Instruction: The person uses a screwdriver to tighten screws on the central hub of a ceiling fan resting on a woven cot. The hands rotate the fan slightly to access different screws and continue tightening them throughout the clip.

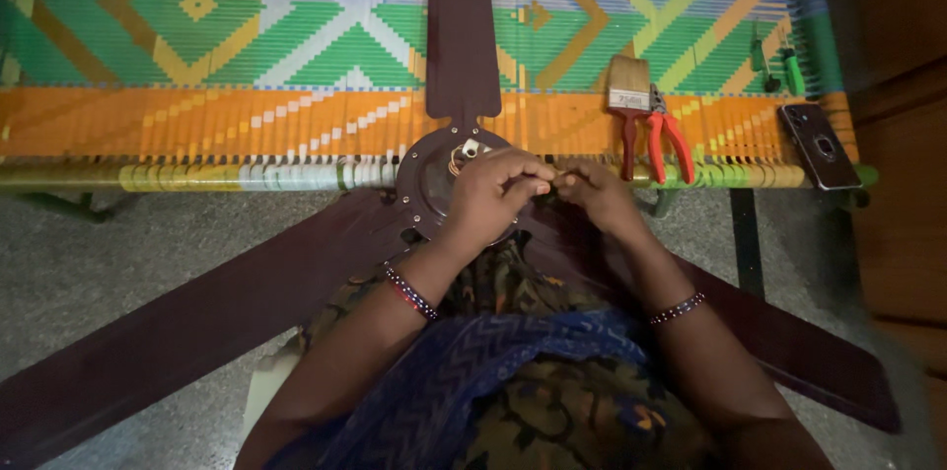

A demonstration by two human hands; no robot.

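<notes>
A dark maroon ceiling fan (424,184) lies with its round motor hub at the edge of a woven cot, one blade (462,26) pointing away over the cot and two blades reaching toward me on either side. My left hand (493,196) rests on the hub with fingers curled. My right hand (592,192) is just beside it, fingertips meeting those of the left at a small part (554,177) that I cannot make out. Both wrists wear beaded bangles.
The cot (247,66) has bright green, orange and white woven straps. On it to the right lie a paint brush (628,95), red-handled pliers (667,140), green-handled screwdrivers (789,66) and a phone (819,144). Grey speckled floor lies below, wooden furniture at the right.
</notes>
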